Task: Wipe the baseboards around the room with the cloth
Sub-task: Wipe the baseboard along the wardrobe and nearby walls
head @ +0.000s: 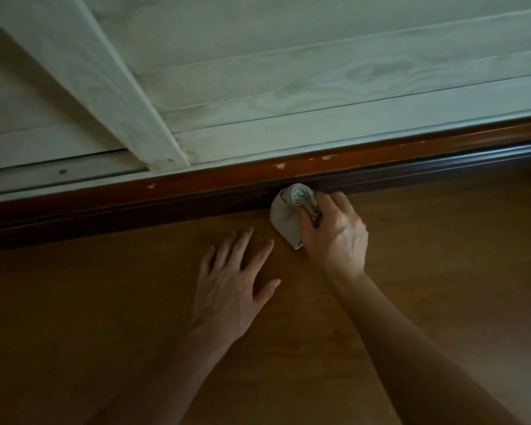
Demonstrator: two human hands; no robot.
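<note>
A dark reddish-brown baseboard (196, 196) runs across the view from lower left to upper right, with small chips in its top edge. My right hand (334, 231) is closed around a bunched grey cloth (285, 219), and the cloth's top presses against the baseboard's dark lower moulding. To its left my left hand (232, 286) lies flat on the brown wooden floor (426, 271), fingers spread, holding nothing, a short way in front of the baseboard.
Above the baseboard stands a pale whitewashed wood-panel wall (319, 72) with a vertical batten (105, 87) crossing it at the left. A pale rail (59, 176) with a screw head runs along the bottom of the panelling on the left.
</note>
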